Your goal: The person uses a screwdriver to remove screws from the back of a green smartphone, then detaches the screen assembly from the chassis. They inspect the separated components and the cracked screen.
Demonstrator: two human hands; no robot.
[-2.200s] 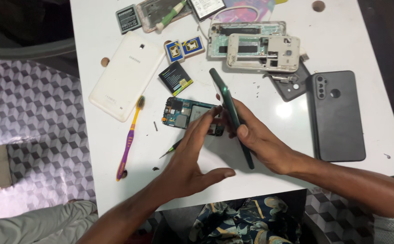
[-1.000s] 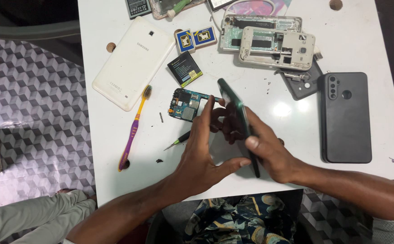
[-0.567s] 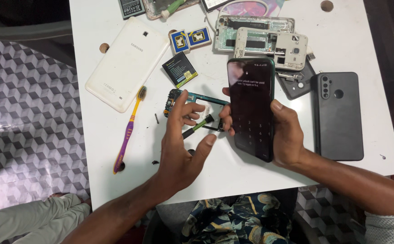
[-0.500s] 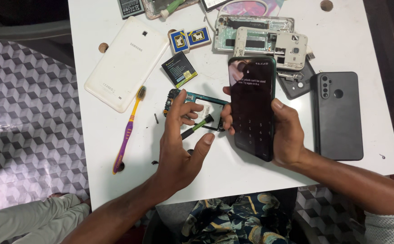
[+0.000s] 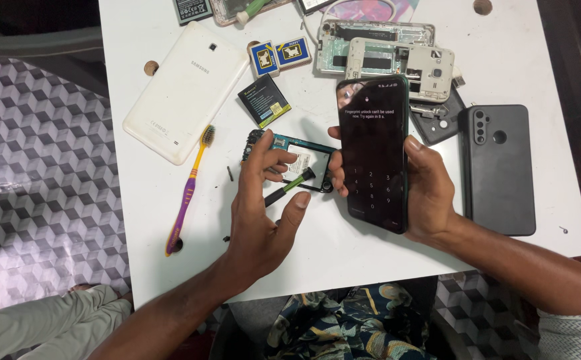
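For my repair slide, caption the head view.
Right hand holds a lit black smartphone; left hand touches a bare green-framed phone board on the white table.

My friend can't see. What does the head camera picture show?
The right hand holds up a black smartphone with its screen lit, while the left hand rests on a small green-handled screwdriver and a stripped phone frame on a white table.
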